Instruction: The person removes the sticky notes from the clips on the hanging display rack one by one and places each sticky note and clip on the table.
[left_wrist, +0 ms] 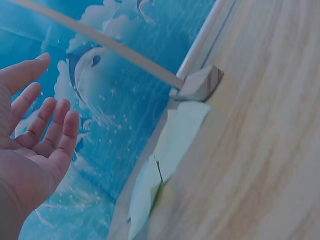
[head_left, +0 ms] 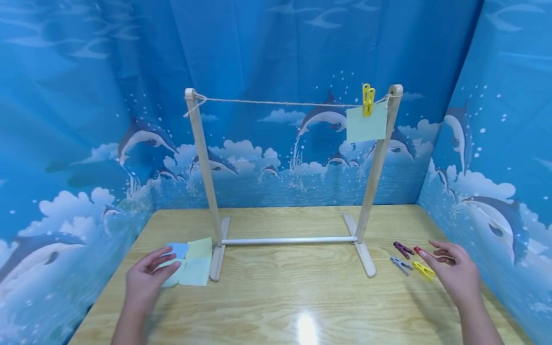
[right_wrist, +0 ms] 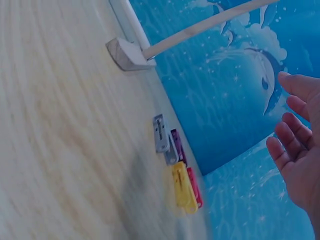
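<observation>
My left hand (head_left: pixel 144 282) hovers over the left of the table, fingers loosely bent and holding nothing. Beneath and beside it lie several paper sheets: a blue one (head_left: pixel 178 249), a pale yellow-green one (head_left: pixel 200 247) and pale green ones (head_left: pixel 196 272). On the other side, my right hand (head_left: pixel 458 274) is raised, relaxed and empty, near a cluster of clothespins. These are purple (head_left: pixel 403 249), grey (head_left: pixel 401 265), yellow (head_left: pixel 423 271) and red (right_wrist: pixel 195 187); in the head view the thumb partly hides the red one.
A wooden stand (head_left: pixel 374 177) carries a string (head_left: pixel 276 102) between two posts. At its right end a yellow clothespin (head_left: pixel 368 99) clips a pale green sheet (head_left: pixel 365 125). Dolphin-printed curtains (head_left: pixel 276 43) surround the wooden table (head_left: pixel 284 292).
</observation>
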`<move>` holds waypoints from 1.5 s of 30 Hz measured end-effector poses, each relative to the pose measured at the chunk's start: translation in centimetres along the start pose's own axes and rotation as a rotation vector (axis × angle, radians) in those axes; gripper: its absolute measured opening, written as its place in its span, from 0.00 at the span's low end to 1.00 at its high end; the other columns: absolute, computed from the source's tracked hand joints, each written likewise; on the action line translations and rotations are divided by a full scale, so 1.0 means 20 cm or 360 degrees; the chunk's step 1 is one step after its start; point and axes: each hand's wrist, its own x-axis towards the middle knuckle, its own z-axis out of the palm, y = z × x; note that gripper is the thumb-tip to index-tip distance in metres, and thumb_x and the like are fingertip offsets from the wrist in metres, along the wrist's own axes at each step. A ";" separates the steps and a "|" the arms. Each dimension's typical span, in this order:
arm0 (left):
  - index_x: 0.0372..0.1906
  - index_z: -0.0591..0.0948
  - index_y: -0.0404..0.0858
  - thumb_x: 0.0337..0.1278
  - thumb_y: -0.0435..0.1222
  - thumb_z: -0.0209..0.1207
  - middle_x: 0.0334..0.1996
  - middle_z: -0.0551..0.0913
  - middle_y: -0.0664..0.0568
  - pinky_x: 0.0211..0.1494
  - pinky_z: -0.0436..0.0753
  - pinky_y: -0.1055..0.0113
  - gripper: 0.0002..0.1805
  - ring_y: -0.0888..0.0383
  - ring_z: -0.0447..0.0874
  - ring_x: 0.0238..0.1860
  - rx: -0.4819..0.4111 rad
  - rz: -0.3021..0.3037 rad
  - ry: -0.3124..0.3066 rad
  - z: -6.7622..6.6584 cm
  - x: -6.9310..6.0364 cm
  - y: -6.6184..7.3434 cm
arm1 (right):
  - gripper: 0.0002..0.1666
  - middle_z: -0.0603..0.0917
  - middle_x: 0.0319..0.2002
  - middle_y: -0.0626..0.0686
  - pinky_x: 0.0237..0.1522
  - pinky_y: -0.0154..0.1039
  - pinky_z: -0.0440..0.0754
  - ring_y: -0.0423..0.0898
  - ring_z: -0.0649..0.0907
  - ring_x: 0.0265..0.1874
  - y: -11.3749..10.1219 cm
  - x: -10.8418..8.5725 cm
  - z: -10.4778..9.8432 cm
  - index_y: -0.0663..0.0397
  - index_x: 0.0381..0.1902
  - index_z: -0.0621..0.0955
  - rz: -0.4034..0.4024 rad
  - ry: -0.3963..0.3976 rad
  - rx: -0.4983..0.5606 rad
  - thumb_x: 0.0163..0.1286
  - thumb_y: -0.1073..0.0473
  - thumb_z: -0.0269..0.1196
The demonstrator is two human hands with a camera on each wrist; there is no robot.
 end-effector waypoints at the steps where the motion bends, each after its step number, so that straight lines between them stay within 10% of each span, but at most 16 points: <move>1: 0.54 0.79 0.26 0.46 0.21 0.70 0.38 0.88 0.58 0.44 0.84 0.71 0.25 0.62 0.87 0.41 0.0006 0.0016 -0.0015 0.01 0.00 0.01 | 0.32 0.74 0.50 0.55 0.34 0.17 0.72 0.27 0.73 0.35 -0.01 0.00 0.00 0.65 0.57 0.78 -0.0027 -0.0002 0.0015 0.64 0.48 0.69; 20: 0.58 0.75 0.23 0.49 0.19 0.66 0.50 0.80 0.56 0.50 0.83 0.68 0.27 0.61 0.79 0.51 0.0125 0.0346 -0.0477 0.25 0.06 0.12 | 0.29 0.71 0.56 0.49 0.46 0.12 0.69 0.24 0.70 0.48 -0.30 0.08 -0.05 0.66 0.61 0.74 -0.0553 -0.0219 0.0178 0.65 0.61 0.68; 34: 0.58 0.77 0.27 0.50 0.26 0.70 0.57 0.75 0.37 0.53 0.83 0.67 0.28 0.58 0.78 0.54 0.0259 0.0313 -0.0582 0.42 0.10 0.22 | 0.27 0.71 0.56 0.44 0.49 0.13 0.68 0.25 0.69 0.51 -0.50 0.16 -0.11 0.66 0.59 0.76 -0.0767 -0.0208 0.0174 0.63 0.65 0.69; 45: 0.57 0.79 0.34 0.50 0.29 0.71 0.58 0.75 0.41 0.54 0.82 0.61 0.26 0.54 0.77 0.55 0.0250 0.0358 -0.0702 0.55 0.14 0.29 | 0.26 0.71 0.58 0.47 0.50 0.13 0.68 0.29 0.70 0.51 -0.62 0.22 -0.15 0.63 0.58 0.77 -0.0824 -0.0213 0.0182 0.62 0.68 0.69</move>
